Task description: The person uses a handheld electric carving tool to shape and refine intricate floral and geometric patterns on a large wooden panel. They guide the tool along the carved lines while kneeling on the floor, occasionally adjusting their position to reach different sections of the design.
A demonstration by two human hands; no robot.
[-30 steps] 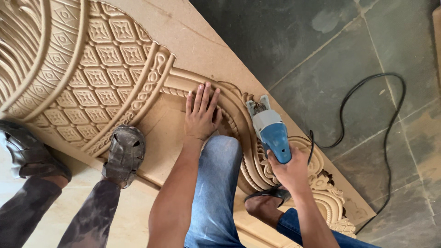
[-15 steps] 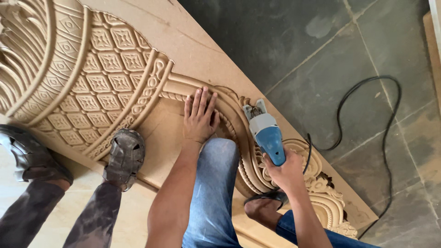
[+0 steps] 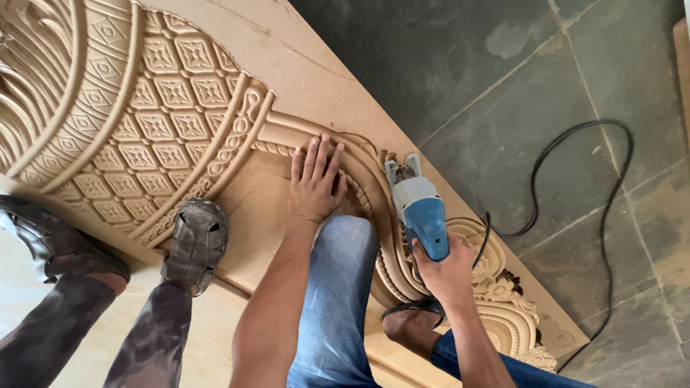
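Below, our right hand (image 3: pixel 445 269) keeps a clenched grip on the blue power tool (image 3: pixel 419 208), its head on the carved wooden panel (image 3: pixel 180 108); our left hand (image 3: pixel 315 183) lies flat, released, beside it.

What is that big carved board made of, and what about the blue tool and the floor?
The carved board looks like unpainted fibreboard or wood: even tan colour, matte, no clear grain, so I can't tell which. The blue tool in the right hand seems to have a smooth plastic body, blue and grey, with metal at its nose. The floor looks like dark grey stone slabs with joint lines.
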